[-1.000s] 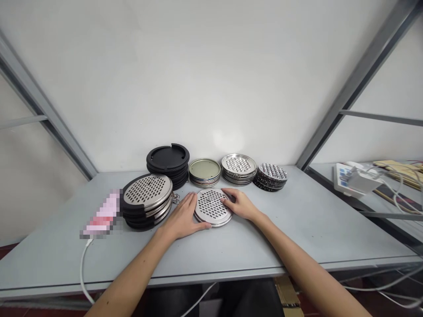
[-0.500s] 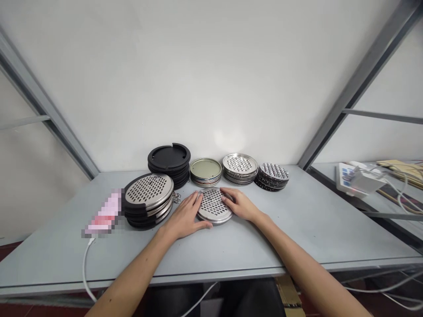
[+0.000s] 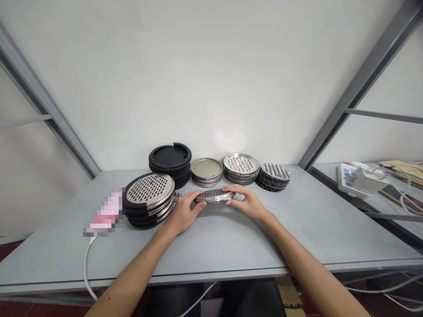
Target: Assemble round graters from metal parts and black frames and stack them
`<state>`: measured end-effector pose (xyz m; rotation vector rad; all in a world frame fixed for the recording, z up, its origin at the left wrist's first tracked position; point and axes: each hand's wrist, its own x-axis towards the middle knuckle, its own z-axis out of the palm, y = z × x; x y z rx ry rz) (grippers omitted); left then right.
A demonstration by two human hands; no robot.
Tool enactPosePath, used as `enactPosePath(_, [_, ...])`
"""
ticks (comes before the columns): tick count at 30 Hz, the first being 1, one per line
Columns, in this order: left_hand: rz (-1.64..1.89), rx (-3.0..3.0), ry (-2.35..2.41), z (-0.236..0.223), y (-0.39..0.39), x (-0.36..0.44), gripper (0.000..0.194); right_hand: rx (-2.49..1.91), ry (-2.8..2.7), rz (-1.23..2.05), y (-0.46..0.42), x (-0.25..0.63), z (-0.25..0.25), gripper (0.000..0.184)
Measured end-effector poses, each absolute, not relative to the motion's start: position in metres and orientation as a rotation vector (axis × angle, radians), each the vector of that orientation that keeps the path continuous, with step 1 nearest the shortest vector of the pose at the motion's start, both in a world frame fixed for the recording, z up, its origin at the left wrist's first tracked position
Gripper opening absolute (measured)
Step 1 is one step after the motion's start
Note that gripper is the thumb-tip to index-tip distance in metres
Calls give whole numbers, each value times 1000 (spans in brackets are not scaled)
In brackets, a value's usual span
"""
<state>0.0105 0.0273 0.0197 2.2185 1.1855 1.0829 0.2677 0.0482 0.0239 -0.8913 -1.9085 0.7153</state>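
While it is held at both sides, one round metal grater disc (image 3: 214, 196) sits tilted over the middle of the table (image 3: 211, 251), near edge raised; whether its far edge touches down cannot be told. Left hand (image 3: 185, 214): partly open, fingers over the top at the left edge, thumb at the near rim. Right hand (image 3: 248, 203): same hold at the right edge. Stock behind, left to right: black round trays (image 3: 169, 159); olive-green round lids (image 3: 206, 169); silver-rimmed grater plates (image 3: 241, 165); dark-sided grater plates (image 3: 273, 177). Stock beside the left hand: black-edged grater stack (image 3: 148, 196), perforated face uppermost. Step in hand, as judged: two-handed tilting of the disc. Next move, as judged: calls for even pressure from both sides, lest any loose layers slip apart.
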Motion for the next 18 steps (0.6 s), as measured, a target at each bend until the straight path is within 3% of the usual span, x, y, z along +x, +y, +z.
enactPosePath(7, [1153,2144,1154,16,31,10,28,-930,-1873,684,46,267,24,33])
enactPosePath(11, [1235,1988,1083,16,32,13,28,-947,-1853,680,46,266,28,43])
enactPosePath(18, [1293,1772,1065,16,37,20,46,-903,-1728,966,52,266,28,31])
